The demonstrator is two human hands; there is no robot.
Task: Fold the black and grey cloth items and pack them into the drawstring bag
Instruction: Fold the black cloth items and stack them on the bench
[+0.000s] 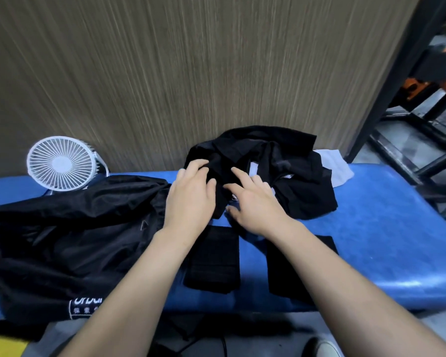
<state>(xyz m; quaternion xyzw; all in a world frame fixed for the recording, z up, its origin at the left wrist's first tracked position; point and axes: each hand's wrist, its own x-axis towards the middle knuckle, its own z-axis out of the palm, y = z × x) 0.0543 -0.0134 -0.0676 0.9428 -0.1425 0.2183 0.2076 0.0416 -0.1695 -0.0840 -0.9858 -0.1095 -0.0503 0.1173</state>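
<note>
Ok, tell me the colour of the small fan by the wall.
The fan is white, grille and frame alike; the head view shows it clearly.

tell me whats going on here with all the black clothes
A person is sorting black cloth items on a blue padded bench. Both hands, the left hand and the right hand, reach into a crumpled black pile at the back; whether either one grips it is unclear. Two folded black pieces lie side by side nearer the person. A large black drawstring bag lies slack on the left, with a white fan behind it.
</note>
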